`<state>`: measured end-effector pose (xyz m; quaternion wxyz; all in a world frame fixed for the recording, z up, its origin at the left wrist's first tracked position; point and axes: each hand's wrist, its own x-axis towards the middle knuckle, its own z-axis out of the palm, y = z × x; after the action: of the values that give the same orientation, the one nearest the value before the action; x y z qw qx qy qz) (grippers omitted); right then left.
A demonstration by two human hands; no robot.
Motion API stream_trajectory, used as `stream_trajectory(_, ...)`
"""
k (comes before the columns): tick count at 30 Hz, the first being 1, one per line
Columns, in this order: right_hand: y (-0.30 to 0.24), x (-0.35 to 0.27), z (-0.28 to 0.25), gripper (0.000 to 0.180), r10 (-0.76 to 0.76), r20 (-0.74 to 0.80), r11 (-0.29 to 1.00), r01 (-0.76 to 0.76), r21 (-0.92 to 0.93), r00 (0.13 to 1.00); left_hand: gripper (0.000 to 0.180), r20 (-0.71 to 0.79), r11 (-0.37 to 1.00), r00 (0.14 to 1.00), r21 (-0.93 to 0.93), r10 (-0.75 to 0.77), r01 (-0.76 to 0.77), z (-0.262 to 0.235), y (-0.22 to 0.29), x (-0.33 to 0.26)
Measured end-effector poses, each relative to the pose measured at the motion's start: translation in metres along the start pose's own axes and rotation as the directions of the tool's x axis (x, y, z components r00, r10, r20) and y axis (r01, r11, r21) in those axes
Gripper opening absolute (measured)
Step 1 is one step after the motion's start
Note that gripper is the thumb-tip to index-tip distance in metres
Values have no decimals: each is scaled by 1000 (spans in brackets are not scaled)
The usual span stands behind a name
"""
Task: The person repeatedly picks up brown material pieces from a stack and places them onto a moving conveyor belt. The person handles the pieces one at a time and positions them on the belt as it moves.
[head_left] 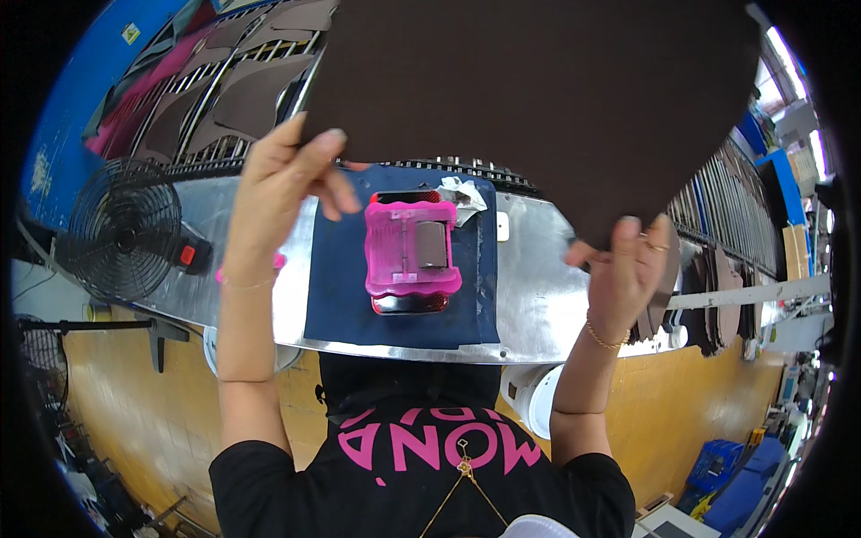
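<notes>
A large dark brown sheet (538, 81), which looks like fabric or leather, hangs raised over the far side of the metal table. Its near left corner is pinched between the thumb and fingers of my left hand (291, 175). Lower on the right, my right hand (632, 260) grips the sheet's edge with the thumb on top. Below the sheet, between my hands, a pink scallop-edged holder (381, 255) with a small grey-brown roll (432, 245) sits on a dark blue mat (345, 314). Red and black parts stick out at the holder's two ends.
Crumpled white paper (464, 199) lies by the holder. On the left stands a black fan (126, 229). Cut brown pieces (251, 94) rest on a rack at the far left; more dark pieces (717, 296) hang at the right. A white bar (749, 293) juts in from the right.
</notes>
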<state>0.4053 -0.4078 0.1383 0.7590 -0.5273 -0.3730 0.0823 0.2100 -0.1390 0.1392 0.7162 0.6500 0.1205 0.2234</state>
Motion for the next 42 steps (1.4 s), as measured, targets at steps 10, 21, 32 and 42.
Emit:
stream_trajectory(10, 88, -14, 58, 29, 46, 395, 912, 123, -392, 918, 23, -467, 778, 743, 618, 480, -114, -53, 40, -80)
stream_trajectory(21, 90, -19, 33, 13, -91, 456, 762, 356, -541, 886, 13, -459, 855, 842, 519, 283, -4, -59, -13, -99)
stream_trajectory(32, 97, -70, -80, 13, 118, 184, 703, 49, -710, 976, 10, -92, 732, 982, 678, 164, -59, 19, -50, -43)
stream_trajectory(42, 2, -67, -172, 14, 122, -165, 718, -202, -666, 979, 13, 414, 408, 870, 769, 267, -491, 84, -52, 11)
